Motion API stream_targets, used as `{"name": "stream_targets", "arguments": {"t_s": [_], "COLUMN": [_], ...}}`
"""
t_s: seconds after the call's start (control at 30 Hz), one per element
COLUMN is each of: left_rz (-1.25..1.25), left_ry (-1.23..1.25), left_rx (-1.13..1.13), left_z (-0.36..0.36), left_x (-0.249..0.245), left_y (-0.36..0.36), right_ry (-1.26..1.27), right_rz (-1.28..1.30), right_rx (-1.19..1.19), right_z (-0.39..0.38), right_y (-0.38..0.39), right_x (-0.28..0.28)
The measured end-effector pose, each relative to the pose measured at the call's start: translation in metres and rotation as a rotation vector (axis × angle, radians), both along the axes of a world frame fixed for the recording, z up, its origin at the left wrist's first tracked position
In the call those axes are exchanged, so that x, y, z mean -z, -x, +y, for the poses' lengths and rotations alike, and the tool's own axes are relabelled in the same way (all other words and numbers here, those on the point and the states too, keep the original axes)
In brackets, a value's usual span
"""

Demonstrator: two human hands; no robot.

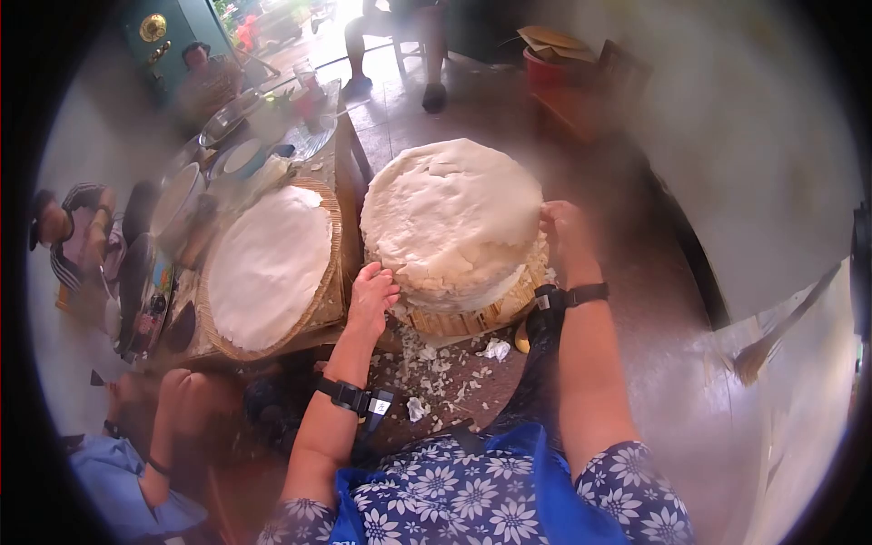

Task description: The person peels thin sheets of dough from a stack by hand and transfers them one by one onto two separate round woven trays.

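Note:
In front of me stands a thick stack of thin, pale round sheets [450, 213], like flatbread or dough skins. Its top sheet is wrinkled and its side is ragged and flaky. At the near left edge, my left hand [372, 298] has its fingers curled in a pinch against the rim of the sheets. My right hand [570, 241] is closed at the right edge, its fingertips partly hidden against the sheets. Under the stack a woven straw base [454, 320] shows. To the left, a smooth white round sheet [268, 268] lies on a round woven tray [334, 227].
Bowls [177, 202] and other dishes crowd the table [343, 154] at left. Flaky scraps [436, 377] litter the floor below the stack. A broom [752, 361] leans at right, and a red bucket [545, 68] stands behind. Other people sit at left and by the doorway.

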State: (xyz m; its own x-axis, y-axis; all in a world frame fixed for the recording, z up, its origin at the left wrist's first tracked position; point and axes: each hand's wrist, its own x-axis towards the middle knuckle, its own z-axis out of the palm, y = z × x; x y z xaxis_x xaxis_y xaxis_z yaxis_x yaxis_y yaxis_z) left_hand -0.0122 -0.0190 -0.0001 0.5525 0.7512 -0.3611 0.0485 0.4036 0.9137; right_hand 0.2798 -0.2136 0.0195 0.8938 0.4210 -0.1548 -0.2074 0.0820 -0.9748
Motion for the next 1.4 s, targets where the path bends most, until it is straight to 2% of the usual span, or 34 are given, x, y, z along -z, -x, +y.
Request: {"name": "stream_targets", "arguments": {"t_s": [0.1, 0.23, 0.33, 0.43, 0.53, 0.63, 0.7, 0.8, 0.93, 1.0, 1.1, 1.2, 1.3, 1.4], "left_rz": [-0.009, 0.010, 0.023, 0.005, -0.045, -0.148, -0.223, -0.231, -0.145, -0.045, 0.096, 0.118, 0.141, 0.155], "left_ry": [0.027, 0.024, 0.019, 0.008, 0.029, 0.096, 0.164, 0.245, 0.185, 0.109, 0.082, 0.068, 0.088, 0.061], "left_rx": [0.028, 0.015, -0.023, -0.090, -0.144, -0.176, -0.173, -0.152, -0.127, -0.133, -0.017, -0.016, -0.113, -0.058], "left_z": [0.000, 0.003, 0.004, 0.007, 0.012, 0.011, 0.009, 0.008, 0.007, 0.007, 0.013, 0.013, 0.010, 0.015], "left_x": [-0.001, -0.001, -0.003, 0.000, 0.003, -0.001, -0.006, -0.004, -0.009, -0.014, -0.013, -0.011, -0.015, -0.010], "left_y": [0.000, -0.002, -0.003, -0.003, -0.004, -0.006, -0.008, -0.013, -0.017, -0.019, -0.018, -0.017, -0.019, -0.017], "right_ry": [-0.053, 0.025, -0.079, -0.152, -0.369, -0.449, -0.384, -0.353, -0.451, -0.432, -0.441, -0.473, -0.485, -0.476], "right_rz": [0.009, 0.062, 0.066, 0.098, 0.343, 0.382, 0.230, 0.153, 0.372, 0.362, 0.380, 0.424, 0.425, 0.411], "right_rx": [0.033, -0.081, -0.188, -0.164, -0.110, -0.117, -0.183, -0.199, -0.098, -0.077, -0.080, -0.079, -0.080, -0.079], "right_z": [-0.001, 0.004, 0.016, 0.029, 0.035, 0.035, 0.036, 0.038, 0.040, 0.038, 0.037, 0.038, 0.039, 0.040], "right_y": [0.013, 0.014, -0.004, -0.009, -0.009, -0.008, -0.020, -0.023, -0.012, -0.008, -0.009, -0.010, -0.008, -0.008], "right_x": [-0.013, -0.021, -0.001, 0.012, 0.013, 0.015, 0.035, 0.042, 0.020, 0.012, 0.013, 0.015, 0.013, 0.011]}}
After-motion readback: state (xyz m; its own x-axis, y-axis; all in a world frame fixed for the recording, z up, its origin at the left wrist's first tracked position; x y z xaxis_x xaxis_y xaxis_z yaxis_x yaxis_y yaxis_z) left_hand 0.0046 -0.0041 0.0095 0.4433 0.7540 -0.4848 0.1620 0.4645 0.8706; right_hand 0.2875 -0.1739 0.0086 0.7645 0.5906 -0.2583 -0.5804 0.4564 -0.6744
